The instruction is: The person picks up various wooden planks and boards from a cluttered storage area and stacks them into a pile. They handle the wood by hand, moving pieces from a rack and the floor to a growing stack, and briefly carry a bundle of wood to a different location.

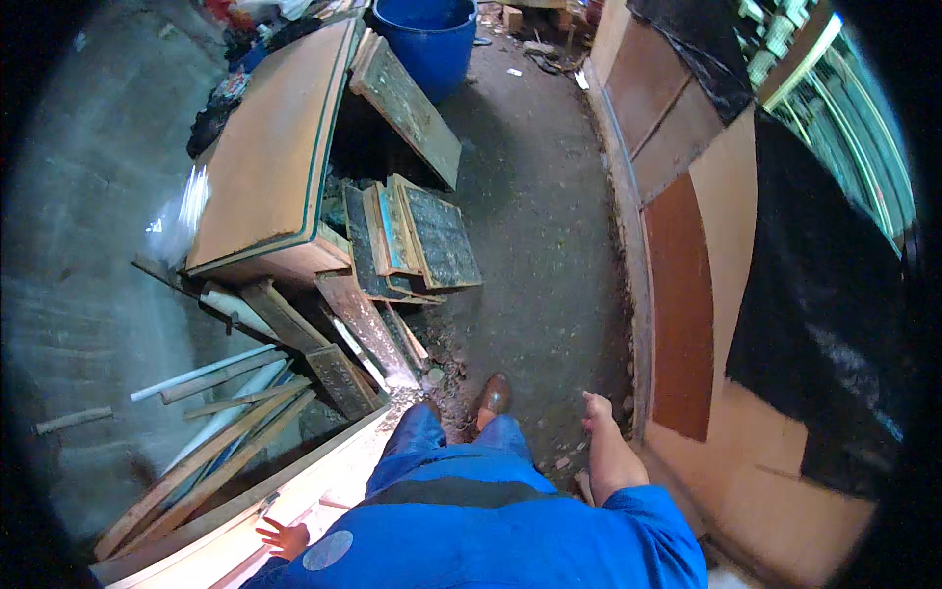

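My left hand [283,538] is low on the left with its fingers spread, at a brightly lit pale board [339,481] beside my leg. It grips nothing; whether the fingertips touch the board I cannot tell. Out to the right, my right hand [596,407] hangs over the dark floor [549,265], with no object visible in it. Most of its fingers are hidden by the angle. Below my blue clothing, a brown shoe [496,395] stands on the floor near scattered rubble.
A wooden cabinet [270,137] lies on the left, with loose drawers or panels [437,240] at its open side. Planks and pipes [226,427] lean below it. A blue barrel [429,44] stands ahead. Along the right runs a panelled wall [679,304] with black sheeting [814,324].
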`<state>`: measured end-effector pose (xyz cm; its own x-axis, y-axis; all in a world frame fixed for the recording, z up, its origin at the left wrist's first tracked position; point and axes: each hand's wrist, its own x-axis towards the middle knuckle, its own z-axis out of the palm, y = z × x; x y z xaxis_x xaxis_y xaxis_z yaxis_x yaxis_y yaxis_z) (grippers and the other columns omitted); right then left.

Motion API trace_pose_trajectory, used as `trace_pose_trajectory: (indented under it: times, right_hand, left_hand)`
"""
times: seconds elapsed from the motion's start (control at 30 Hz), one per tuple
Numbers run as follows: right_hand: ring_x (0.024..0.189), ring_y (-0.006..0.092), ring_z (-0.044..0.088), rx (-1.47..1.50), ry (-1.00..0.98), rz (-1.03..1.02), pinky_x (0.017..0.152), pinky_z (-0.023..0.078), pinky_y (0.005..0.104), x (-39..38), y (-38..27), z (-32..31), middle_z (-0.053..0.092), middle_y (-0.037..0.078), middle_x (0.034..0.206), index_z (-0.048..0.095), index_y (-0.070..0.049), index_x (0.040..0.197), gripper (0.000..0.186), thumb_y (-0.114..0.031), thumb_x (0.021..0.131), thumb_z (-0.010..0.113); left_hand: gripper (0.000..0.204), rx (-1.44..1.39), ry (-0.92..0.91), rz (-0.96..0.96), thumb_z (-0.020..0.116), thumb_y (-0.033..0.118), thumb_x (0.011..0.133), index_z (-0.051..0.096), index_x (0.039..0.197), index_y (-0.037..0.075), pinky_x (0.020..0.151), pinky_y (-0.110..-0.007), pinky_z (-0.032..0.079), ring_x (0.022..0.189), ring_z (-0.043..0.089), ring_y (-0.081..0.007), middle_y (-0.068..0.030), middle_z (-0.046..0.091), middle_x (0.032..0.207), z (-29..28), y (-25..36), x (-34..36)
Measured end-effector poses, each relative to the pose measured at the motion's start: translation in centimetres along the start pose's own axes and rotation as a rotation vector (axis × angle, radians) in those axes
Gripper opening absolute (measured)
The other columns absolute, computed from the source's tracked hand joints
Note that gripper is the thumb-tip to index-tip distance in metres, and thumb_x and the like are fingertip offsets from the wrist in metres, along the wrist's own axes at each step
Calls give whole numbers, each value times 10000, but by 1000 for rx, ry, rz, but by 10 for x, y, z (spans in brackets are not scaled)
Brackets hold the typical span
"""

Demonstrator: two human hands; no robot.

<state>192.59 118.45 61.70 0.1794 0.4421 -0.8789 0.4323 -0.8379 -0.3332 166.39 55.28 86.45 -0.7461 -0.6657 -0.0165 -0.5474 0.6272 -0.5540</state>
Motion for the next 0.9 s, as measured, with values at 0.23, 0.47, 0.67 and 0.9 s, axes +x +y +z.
trace_pose_trajectory:
  times: [0.23,0.47,0.67,0.9]
  right_hand:
    - [420,150,324,-64,-85,-63,394,244,338,38,-63,-6,333,15,524,514,-138,738,170,-214,792,655]
    - [422,125,349,-174,-105,-55,342,233,286,7,-184,24,404,14,583,559,-144,858,108,-229,826,616]
    - [461,136,429,-527,-104,-315,353,314,274,32,-301,61,505,40,672,561,-93,1000,256,-256,815,633]
    - [977,259,578,-972,-220,-796,817,457,345,15,-430,180,604,165,1071,469,-15,1250,601,-293,766,691]
  left_hand:
    - [1019,466,-312,-7,609,457,647,7,1447,266,1086,-453,202,1362,145,-363,-185,114,1481,-4,44,-17]
    - [471,-371,-740,1094,521,401,826,539,1162,70,865,-530,433,996,545,-469,-217,591,1023,39,102,-19]
    - [633,-467,-1243,139,534,470,826,416,1326,98,752,-580,457,1058,510,-458,-222,470,1277,-20,275,-78]
    - [725,-965,-1223,388,555,428,826,251,1413,129,975,-564,298,1304,287,-364,-181,297,1426,-135,369,-93]
